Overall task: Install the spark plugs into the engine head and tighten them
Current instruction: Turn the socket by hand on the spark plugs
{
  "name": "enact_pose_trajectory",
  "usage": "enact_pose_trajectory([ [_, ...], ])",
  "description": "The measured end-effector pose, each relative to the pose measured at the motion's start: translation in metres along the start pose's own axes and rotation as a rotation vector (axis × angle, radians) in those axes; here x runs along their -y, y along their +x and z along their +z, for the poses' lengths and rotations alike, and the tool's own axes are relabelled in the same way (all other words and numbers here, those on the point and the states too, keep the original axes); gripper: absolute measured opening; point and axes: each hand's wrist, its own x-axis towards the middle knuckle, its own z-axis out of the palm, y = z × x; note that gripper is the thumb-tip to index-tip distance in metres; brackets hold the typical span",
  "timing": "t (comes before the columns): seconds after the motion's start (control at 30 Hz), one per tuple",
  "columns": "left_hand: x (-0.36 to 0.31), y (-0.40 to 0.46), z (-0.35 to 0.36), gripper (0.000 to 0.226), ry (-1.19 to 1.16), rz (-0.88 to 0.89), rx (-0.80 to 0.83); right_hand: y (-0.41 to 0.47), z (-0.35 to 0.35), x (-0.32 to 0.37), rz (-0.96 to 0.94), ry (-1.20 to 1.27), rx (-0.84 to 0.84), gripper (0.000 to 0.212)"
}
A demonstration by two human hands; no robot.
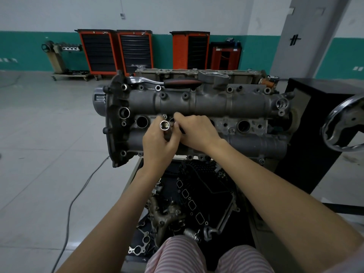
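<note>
The grey engine head (197,103) stands on a stand in front of me, with a row of round plug wells; one open well (142,121) is at the left, another (243,126) at the right. My left hand (159,144) grips a chrome spark plug socket (165,126), its open end facing up at me. My right hand (197,133) is beside it and pinches a small dark part (180,128) against the socket; what it is cannot be told. A ratchet with a red and black handle (177,83) lies on top of the head at the back.
A tray of black and metal engine parts (197,198) sits below the head by my knees. A chrome handwheel (342,125) and black stand column (307,138) are at the right. Orange tool cabinets (118,50) line the far wall. A cable (78,194) runs across the floor.
</note>
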Motion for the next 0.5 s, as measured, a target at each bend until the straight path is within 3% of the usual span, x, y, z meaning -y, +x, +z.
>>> enact_pose_trajectory([
  [0.13,-0.0019,0.0048,0.003,0.05,0.049,-0.022,-0.011,-0.0043,-0.0027,0.0027,-0.017,0.007,-0.085,0.016],
  [0.23,-0.0021,0.0032,0.0025,0.041,0.059,-0.024,-0.011,-0.0038,-0.0018,0.0027,-0.008,-0.02,-0.115,0.011],
  [0.37,0.0001,-0.0004,0.0009,0.024,0.025,-0.012,0.005,-0.0006,0.0024,0.0003,0.036,-0.048,-0.025,0.022],
  [0.5,-0.0004,-0.0004,0.0006,0.028,0.009,-0.029,0.014,-0.0014,0.002,0.0021,-0.017,-0.063,-0.037,0.02],
])
